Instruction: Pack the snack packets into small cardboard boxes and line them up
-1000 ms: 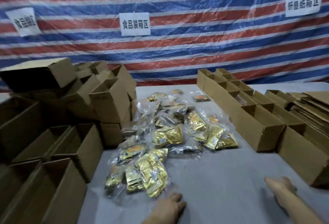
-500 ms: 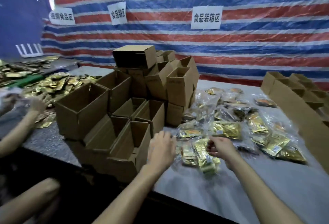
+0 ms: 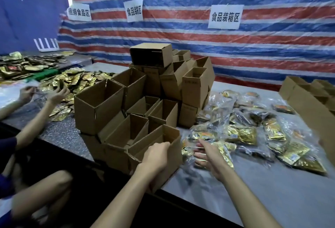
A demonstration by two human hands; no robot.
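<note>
Shows snack packets (image 3: 243, 134), gold foil bundled in clear bags, heaped on the grey table (image 3: 272, 197) at 3 o'clock of the near box (image 3: 175, 157). Shows that box as a small cardboard one, open top up, at the table's front edge, just beside the heap's 9 o'clock end.

Has the left hand (image 3: 157, 157) clamped on it, fingers curled over the near-right rim and palm against the outer wall. Puts the right hand (image 3: 208, 157) at 3 o'clock of the box, low over the heap's near end, fingers (image 3: 199, 155) stretched out and apart toward 9 o'clock. Blurs here, so cannot tell whether those fingers touch the packets beneath.

Piles a stack of empty boxes (image 3: 130, 99) at 12 o'clock of the near box, most with open tops up, leaning on one another. Tops it with a tipped box (image 3: 151, 54) lying on its side.

Lines a row of open boxes (image 3: 306, 101) along the 3 o'clock side, well apart from the stack, with the heap between.

At 9 o'clock, shows another person's hands (image 3: 58, 94) over loose gold packets (image 3: 79, 81) spread on a speckled tabletop. At 10 o'clock, stands a white rack (image 3: 46, 44).

Hangs a striped tarp (image 3: 262, 50), red, white and blue, across 12 o'clock, with white paper signs (image 3: 225, 16) in black characters fixed on it.
</note>
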